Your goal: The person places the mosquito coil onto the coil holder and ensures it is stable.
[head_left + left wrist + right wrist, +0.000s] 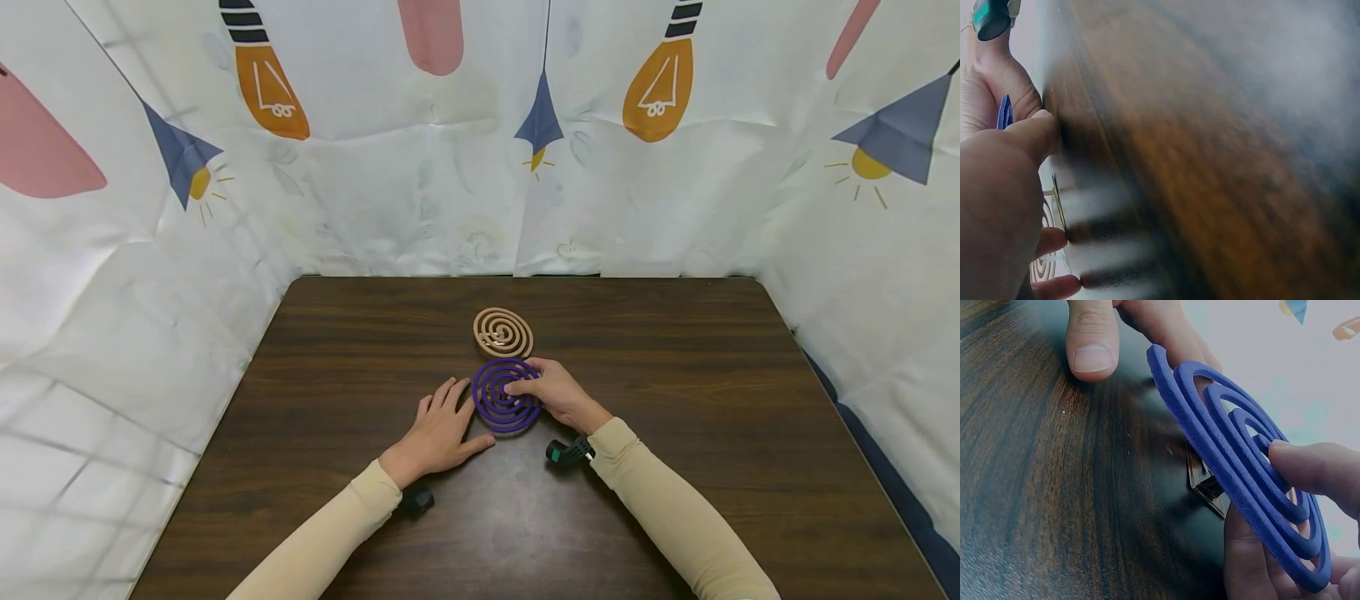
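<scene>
My right hand pinches a blue-purple mosquito coil, thumb near its centre and fingers behind. In the right wrist view the coil is tilted on edge, its spiral rings showing gaps. A small metal coil stand shows partly behind it, low over the table. With fingers spread, my left hand rests on the table just left of the coil, fingertips close to its rim. Beyond the blue coil lies a tan mosquito coil, its near edge meeting the blue one in the head view.
The dark wood table has rounded far corners. White curtain with printed bulbs and lamps hangs along its back and sides. Each wrist wears a black camera, one of them under the right wrist.
</scene>
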`<state>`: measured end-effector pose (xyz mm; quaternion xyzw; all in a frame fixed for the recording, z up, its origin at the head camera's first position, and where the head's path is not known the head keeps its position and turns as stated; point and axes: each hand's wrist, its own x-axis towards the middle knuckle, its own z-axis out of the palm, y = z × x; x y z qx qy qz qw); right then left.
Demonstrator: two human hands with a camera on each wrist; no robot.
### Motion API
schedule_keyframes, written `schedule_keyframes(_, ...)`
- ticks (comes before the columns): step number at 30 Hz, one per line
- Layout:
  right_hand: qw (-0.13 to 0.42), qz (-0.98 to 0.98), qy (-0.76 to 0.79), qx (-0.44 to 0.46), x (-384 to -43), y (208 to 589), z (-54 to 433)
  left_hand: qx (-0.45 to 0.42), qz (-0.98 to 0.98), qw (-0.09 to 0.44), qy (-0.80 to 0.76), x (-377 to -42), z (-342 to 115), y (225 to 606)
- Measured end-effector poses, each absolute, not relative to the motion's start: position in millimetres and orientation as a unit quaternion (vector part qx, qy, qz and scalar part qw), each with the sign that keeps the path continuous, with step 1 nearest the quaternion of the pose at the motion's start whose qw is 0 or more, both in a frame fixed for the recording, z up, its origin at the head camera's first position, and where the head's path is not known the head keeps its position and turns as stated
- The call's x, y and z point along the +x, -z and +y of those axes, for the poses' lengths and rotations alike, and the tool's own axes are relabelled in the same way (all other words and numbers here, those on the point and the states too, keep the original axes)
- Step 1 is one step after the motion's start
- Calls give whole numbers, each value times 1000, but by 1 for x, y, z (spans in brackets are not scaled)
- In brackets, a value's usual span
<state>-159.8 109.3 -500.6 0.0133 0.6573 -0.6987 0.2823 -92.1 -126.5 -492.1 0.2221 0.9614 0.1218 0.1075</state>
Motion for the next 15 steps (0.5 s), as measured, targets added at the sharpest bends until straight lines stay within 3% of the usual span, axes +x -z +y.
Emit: schedule_keyframes(15, 284, 660, 696, 9, -160, 501, 110, 229, 959, 109, -124, -89, -129, 491)
